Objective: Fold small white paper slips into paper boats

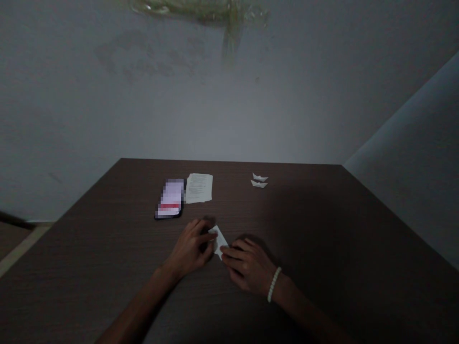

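A small folded piece of white paper (220, 241) lies between my two hands, low over the dark tabletop. My left hand (193, 243) grips its left edge with thumb and fingers. From the right, my right hand (247, 263) has its fingertips closed on the paper's lower right edge; a beaded bracelet (274, 284) circles that wrist. The fingers cover parts of the paper, so its full shape is hidden.
On the dark wooden table (315, 229) a phone (171, 198) with a lit screen lies beside a stack of printed paper sheets (199, 188). Two small folded paper boats (259, 184) stand farther back, right of centre. A stained grey wall (229, 110) rises behind the table.
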A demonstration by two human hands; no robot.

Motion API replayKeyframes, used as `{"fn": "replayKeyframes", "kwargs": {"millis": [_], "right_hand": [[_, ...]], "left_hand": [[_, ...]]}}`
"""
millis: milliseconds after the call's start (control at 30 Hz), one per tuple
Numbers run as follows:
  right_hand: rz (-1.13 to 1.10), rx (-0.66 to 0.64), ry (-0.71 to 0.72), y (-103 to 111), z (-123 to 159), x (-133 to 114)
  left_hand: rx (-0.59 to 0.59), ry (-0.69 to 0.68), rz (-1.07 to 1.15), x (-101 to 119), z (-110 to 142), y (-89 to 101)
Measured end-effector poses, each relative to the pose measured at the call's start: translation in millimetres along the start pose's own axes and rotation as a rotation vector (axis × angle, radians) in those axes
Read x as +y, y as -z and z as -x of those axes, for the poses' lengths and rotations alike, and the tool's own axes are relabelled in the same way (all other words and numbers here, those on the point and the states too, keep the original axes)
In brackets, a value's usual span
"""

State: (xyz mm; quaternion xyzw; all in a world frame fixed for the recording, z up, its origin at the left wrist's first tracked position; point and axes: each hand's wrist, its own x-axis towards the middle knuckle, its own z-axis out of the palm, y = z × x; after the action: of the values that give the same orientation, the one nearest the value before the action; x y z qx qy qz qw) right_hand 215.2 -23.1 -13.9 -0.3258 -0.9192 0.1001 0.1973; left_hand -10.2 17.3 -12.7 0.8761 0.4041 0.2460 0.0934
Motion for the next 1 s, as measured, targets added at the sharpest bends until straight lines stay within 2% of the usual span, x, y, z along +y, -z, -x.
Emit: {"fn": "replayKeyframes", "kwargs": {"millis": [133,267,400,1000], "right_hand": [[-0.006,-0.008,-0.017,-1,2,-2],[0.002,-0.006,-0.057,-4,5,-4],[-0.006,-0.017,-0.081,-5,7,-5],[-0.036,-0.013,-0.117,-3,7,-8]], "left_hand": [[0.042,0.063,-0.010,4,-4,-4.1],[0.012,0.158,-0.018,8,-6,-9.5],[0.031,0.212,-0.029,8,-6,-13.5],[0.080,0.238,0.035,0,-7,-14.0]]}}
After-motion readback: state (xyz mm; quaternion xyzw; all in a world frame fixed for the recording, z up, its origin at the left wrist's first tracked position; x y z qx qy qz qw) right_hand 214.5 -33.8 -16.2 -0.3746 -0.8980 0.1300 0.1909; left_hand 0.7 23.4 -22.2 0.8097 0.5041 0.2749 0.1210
